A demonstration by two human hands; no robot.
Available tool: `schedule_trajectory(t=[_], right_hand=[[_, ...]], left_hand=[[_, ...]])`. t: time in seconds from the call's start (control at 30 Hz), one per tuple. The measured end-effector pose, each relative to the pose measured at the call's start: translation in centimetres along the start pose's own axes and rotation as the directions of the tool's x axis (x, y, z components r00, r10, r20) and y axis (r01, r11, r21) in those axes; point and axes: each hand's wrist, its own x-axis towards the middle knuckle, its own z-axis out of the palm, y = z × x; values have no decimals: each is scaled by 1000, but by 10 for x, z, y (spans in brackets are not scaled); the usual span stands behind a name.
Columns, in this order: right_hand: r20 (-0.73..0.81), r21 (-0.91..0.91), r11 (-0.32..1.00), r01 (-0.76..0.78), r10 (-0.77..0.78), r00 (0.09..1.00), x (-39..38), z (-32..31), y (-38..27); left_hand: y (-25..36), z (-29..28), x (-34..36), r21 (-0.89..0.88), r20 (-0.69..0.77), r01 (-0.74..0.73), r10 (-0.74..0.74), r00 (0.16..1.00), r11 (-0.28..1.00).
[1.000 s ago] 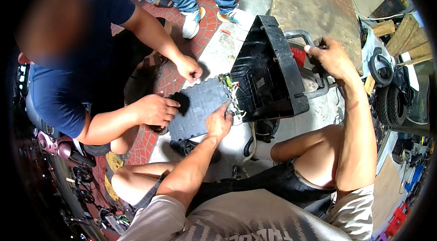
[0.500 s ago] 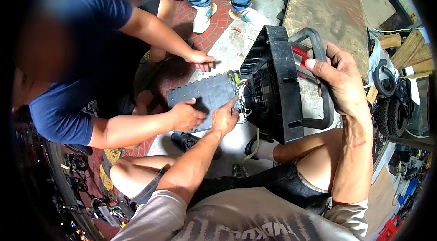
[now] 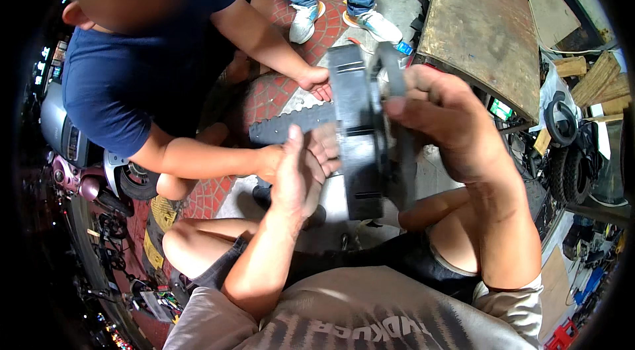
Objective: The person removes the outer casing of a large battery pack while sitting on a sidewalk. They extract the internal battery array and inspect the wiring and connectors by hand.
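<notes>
My right hand (image 3: pixel 444 115) is closed round the handle (image 3: pixel 395 85) of a black plastic casing (image 3: pixel 357 138), which stands on end and is blurred by motion. Beside the casing's left face my left hand (image 3: pixel 294 181) is raised, thumb up and fingers loosely apart, holding nothing. A flat dark slab with a bumpy edge (image 3: pixel 288 124) runs in behind the casing, which hides its right end. Across from me, one hand of a co-worker (image 3: pixel 316 82) is near the casing's upper left edge. The co-worker's other hand (image 3: pixel 268 161) overlaps mine in view, and I cannot tell whether they touch.
A worn board-topped table (image 3: pixel 486 26) stands at the upper right. Wood pieces (image 3: pixel 595 79) and small tyres (image 3: pixel 570 168) are piled at the right. Another person's shoes (image 3: pixel 374 24) stand beyond the casing. A parked scooter (image 3: pixel 79 175) is at the left.
The casing has turned and shifted left, so its inside and the wires no longer show. My left hand has come off the slab and lifted. The co-worker has leaned in closer.
</notes>
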Motion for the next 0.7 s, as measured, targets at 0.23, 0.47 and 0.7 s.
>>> schedule_trajectory(t=[0.23, 0.47, 0.7], right_hand=[[-31, -25, 993, 118, -119, 992, 31, -7, 5], [-438, -203, 979, -18, -74, 896, 6, -131, 27], [-509, -113, 994, -13, -46, 859, -6, -128, 38]], left_hand=[[29, -16, -1, 327, -9, -37, 42, 999, 944], [-36, -136, -28, 507, -320, 143, 32, 947, 850], [-31, -152, -40, 411, -405, 367, -194, 893, 835]])
